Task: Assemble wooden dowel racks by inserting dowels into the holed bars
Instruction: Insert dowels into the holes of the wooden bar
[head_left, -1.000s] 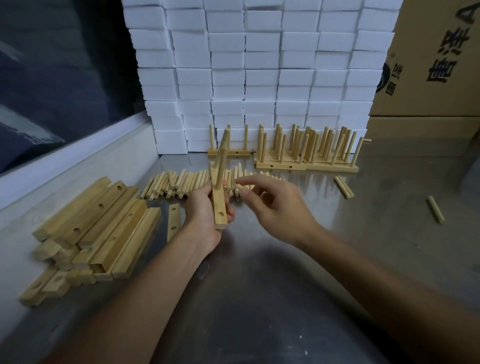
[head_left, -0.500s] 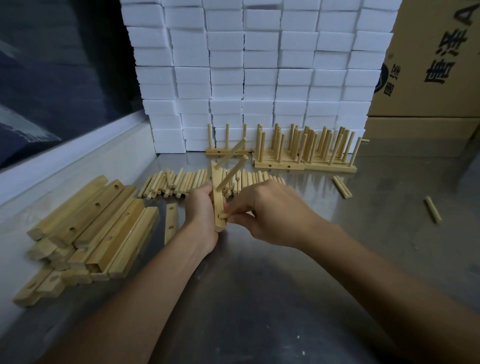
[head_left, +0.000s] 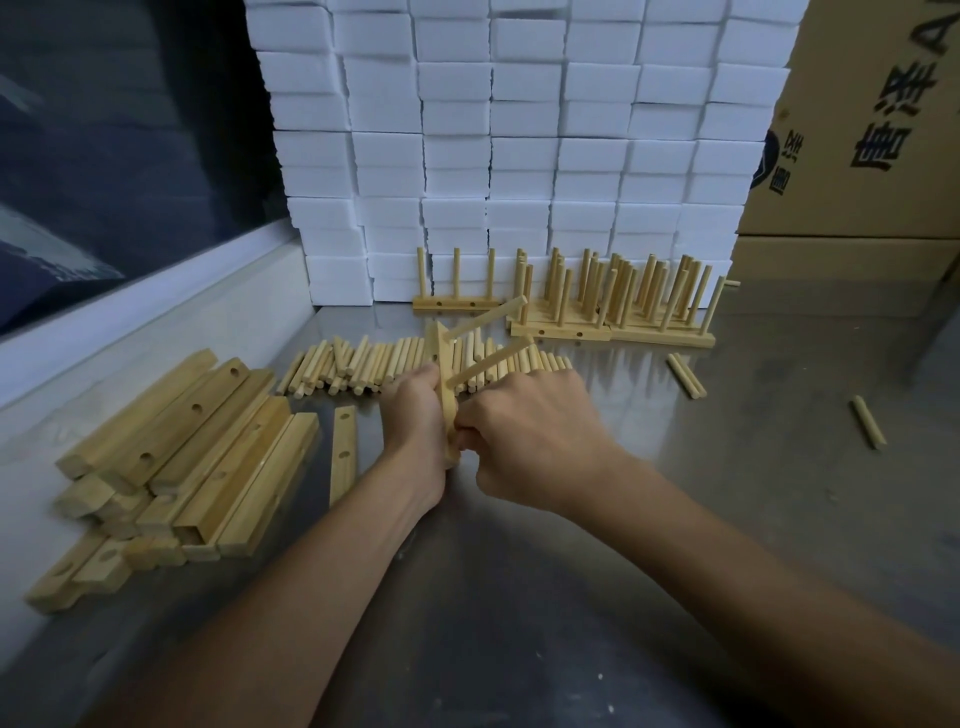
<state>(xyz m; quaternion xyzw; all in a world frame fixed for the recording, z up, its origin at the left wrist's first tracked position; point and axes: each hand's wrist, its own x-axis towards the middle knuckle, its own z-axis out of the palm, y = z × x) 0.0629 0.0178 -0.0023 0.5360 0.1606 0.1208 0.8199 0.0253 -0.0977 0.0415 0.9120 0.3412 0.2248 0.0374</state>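
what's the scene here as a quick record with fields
left hand: grips bar
right hand: curled at bar's near end, third dowel hidden
dowels in bar: two
loose dowels: row behind hands
spare bars: pile at left
finished racks: at back
surface: table

Pale yellow-tan bare wood shows on everything being built: the holed bar (head_left: 445, 395) with its two dowels (head_left: 491, 358), the row of loose dowels (head_left: 363, 366), the pile of bars (head_left: 176, 457) with darker round holes, and the finished racks (head_left: 613, 306). The counter (head_left: 675, 545) is dull grey metal with a faint sheen and small pale specks. Behind stand plain white boxes (head_left: 519, 130) stacked in a brick-like grid. The cardboard carton (head_left: 878, 104) is brown with black printed characters. At left a white ledge (head_left: 156, 312) borders a dark blue-black surface (head_left: 114, 130).
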